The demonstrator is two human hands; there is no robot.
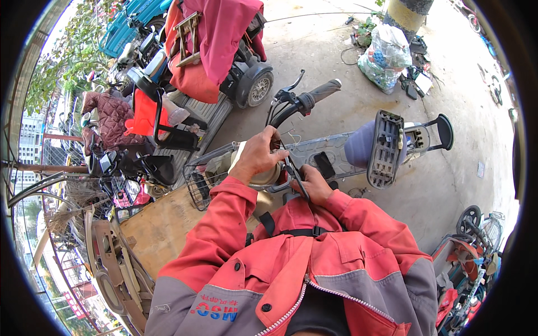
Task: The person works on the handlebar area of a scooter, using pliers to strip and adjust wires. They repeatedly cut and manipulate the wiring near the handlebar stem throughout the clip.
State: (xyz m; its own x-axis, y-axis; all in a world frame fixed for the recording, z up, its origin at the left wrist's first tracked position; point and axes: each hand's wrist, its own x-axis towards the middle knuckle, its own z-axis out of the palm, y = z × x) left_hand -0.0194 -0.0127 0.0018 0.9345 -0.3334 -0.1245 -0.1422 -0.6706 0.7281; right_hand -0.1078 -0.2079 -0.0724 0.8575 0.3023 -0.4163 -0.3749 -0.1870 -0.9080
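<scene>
A scooter handlebar [305,101] with a grip and brake lever rises in front of me, black cables running down from it. My left hand [260,154] wraps round the cables and stem below the bar, thumb pointing right. Lower and to the right, my right hand [314,185] has its fingers curled at the lower part of the black cables, fingertips partly hidden. A wire basket [199,185] is left of my hands. The scooter's grey deck [339,162] extends rightward, carrying a small black flat piece [324,163], a blue-grey rounded part and a ribbed panel [384,148].
Parked vehicles [255,87] with red covers stand at upper left. A bag of refuse [381,56] sits by a striped pillar [409,14]. A tan board [151,218] and curved panels [106,263] lie at left; piled bike parts [471,257] sit at lower right.
</scene>
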